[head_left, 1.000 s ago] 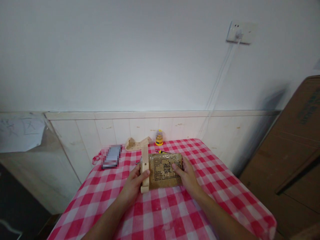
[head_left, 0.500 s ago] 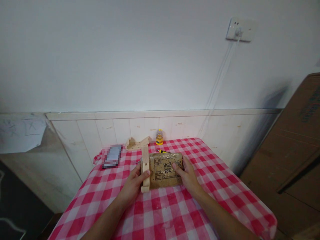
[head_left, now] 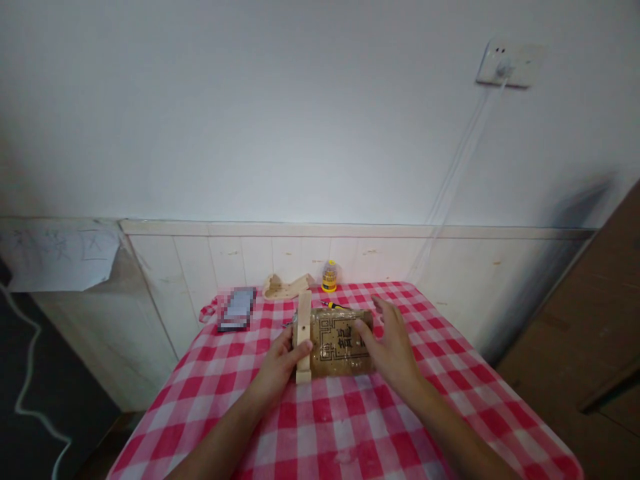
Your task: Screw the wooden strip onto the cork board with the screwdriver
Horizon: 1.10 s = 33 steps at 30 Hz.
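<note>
A shiny brown cylinder, printed with black characters and a black border, lies on its side over the table. Across its left end stands a pale wooden strip with a small hole and a thicker foot at the bottom. My left hand is closed round that end, its thumb pressed on the strip and its other fingers partly hidden behind. At the right end, my right hand has its fingers spread, with the thumb over the printed face; whether the thumb touches is unclear.
Behind the cylinder lie a yellow-and-black screwdriver and a curved wooden piece. A yellow-based clear container stands by the wall. A phone lies left on the checked tablecloth. Brown cardboard leans at right.
My right hand has loosened from the cylinder's right end, its fingers now lifted and spread. The cylinder seems turned, its lettering showing differently. The whole view has shifted slightly.
</note>
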Available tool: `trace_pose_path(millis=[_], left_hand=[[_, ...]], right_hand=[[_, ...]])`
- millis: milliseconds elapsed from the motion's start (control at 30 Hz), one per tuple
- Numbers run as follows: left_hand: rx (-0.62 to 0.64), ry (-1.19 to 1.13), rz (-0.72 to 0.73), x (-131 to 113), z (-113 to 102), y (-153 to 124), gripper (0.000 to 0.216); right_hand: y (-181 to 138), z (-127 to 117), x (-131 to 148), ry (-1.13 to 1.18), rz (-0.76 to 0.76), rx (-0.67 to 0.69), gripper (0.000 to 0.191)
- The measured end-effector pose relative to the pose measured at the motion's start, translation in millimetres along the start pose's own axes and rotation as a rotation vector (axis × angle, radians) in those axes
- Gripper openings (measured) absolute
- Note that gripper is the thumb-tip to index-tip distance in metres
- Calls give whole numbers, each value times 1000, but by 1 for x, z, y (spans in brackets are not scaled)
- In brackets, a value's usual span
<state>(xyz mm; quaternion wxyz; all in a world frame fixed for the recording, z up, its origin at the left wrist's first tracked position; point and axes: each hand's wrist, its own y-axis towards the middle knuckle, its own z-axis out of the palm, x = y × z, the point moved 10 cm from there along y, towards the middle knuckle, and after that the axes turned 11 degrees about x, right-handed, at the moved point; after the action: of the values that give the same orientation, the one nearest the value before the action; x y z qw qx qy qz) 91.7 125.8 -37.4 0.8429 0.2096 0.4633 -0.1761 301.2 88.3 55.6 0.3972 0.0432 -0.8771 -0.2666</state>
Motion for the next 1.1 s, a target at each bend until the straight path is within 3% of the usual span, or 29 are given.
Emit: trace_pose_path(millis=[100,267,433,967,1100], left_hand=[[13,5,6,-2,3,0,52],[50,-8,25,-2,6,1,46],[58,-20,26,0,4,2,46],[46,-31,26,1,3,2,50],[41,-37,18,0,4,1,50]], right_hand=[[7,12,47,2,-124,143,38],[22,58,90,103,-165,382,48],[35,92,93,72,-170,541,3],[36,98,85,89,-133,543,7],[39,86,88,66,-175,502,14]])
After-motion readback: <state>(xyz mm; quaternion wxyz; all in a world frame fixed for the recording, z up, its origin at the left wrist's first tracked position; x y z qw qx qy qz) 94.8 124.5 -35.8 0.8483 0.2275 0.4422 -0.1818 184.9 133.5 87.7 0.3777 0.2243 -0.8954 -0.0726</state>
